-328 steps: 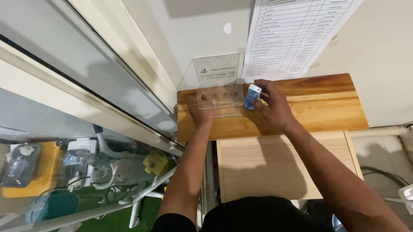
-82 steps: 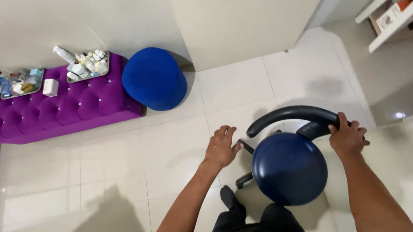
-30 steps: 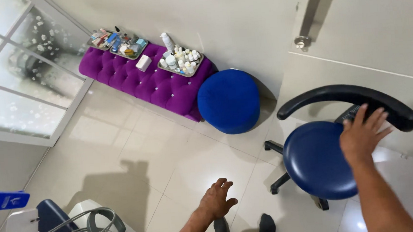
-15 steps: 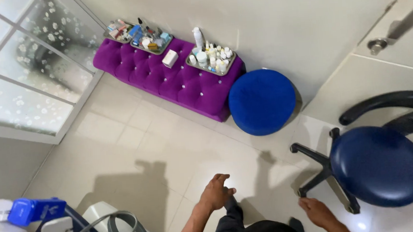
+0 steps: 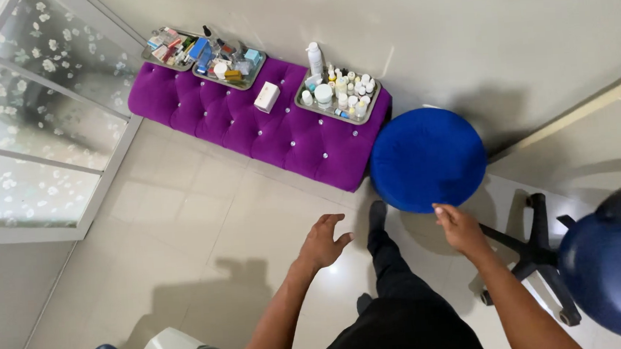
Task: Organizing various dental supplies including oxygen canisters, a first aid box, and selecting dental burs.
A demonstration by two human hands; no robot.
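Right hand [image 5: 462, 229]: open, fingers spread, empty, at near rim of round blue upholstered stool [image 5: 427, 159]; contact not certain. Stool lies directly ahead of right hand, slightly left. No long axis: round seat.

Left hand [image 5: 322, 242]: open, empty, over pale tiled floor [image 5: 205, 225]; stool ahead-right, well apart. Right hand nearer.

Purple tufted bench [image 5: 263, 127] touches stool's far-left side. Dark blue swivel chair [image 5: 615, 262] right of right hand.
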